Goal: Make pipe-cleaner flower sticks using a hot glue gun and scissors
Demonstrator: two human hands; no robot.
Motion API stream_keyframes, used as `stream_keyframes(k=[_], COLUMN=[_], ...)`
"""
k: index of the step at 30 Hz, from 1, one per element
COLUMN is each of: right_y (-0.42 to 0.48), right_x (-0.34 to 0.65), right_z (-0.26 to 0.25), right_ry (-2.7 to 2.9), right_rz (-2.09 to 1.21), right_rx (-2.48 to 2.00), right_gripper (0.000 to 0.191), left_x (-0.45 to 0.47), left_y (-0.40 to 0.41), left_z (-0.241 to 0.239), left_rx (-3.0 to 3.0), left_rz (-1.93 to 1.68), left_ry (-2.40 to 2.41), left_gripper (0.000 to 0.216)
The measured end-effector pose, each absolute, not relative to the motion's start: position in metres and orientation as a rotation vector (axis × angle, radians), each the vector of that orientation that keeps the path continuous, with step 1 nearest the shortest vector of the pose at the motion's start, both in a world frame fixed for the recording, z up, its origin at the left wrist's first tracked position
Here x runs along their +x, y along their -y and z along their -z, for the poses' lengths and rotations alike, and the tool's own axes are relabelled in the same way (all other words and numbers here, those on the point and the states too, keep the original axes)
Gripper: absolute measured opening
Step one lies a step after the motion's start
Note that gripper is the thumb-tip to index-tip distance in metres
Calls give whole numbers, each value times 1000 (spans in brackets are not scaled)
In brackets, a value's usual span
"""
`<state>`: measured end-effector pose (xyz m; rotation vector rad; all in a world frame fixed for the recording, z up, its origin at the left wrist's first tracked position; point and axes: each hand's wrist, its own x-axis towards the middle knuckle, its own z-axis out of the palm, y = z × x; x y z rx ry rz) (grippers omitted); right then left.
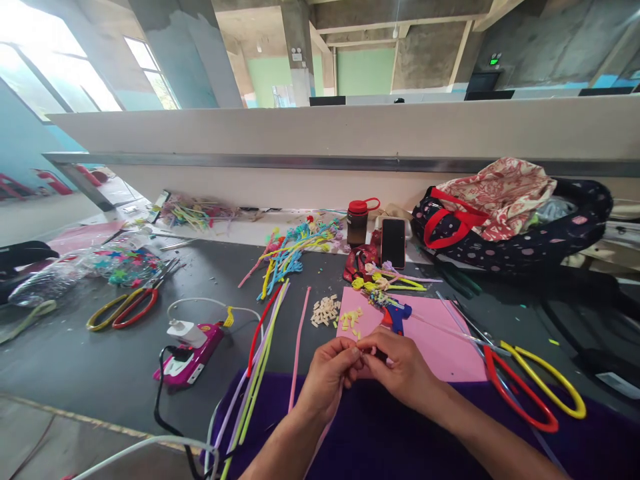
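Note:
My left hand and my right hand meet fingertip to fingertip over the near edge of a pink sheet. Both are closed in a pinch on a pale pink pipe cleaner, whose tail hangs below my left wrist. The fingers hide most of the pinched end. Just beyond my right hand, a blue glue gun lies on the sheet. Small yellow pieces and a pile of cream pieces lie beyond my left hand. Another pink pipe cleaner rests left of it.
Red-and-yellow-handled scissors lie at right; a second pair of scissors at left. Green and lilac pipe cleaners lie near a magenta power strip. Farther back are a bottle, a phone and a dotted bag.

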<state>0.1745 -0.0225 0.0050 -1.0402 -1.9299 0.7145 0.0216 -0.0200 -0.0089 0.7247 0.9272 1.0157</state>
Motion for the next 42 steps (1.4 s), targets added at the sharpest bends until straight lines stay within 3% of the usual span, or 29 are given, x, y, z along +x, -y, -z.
stream_keyframes(k=[14,21,26,32,42], right_y=[17,19,19,13,13], right_x=[187,189,186,185,181], right_z=[-12,-17,-12,-11,-9], right_ry=[2061,2311,2223,1805,1665], right_rz=[-716,-613,-689,-997,-1156], right_rx=[-989,-789,-792,-937,-1023], right_gripper=[3,16,15,4,11], left_x=[22,22,26,29,26], left_y=[20,20,22,27,30], left_z=[5,9,10,3,7], left_rx=[660,691,785,899,855], left_rz=[-957,-934,-875,-885,-937], left_ry=[-940,-956,-1023,-1043,-935], left_gripper=[22,26,27,22,18])
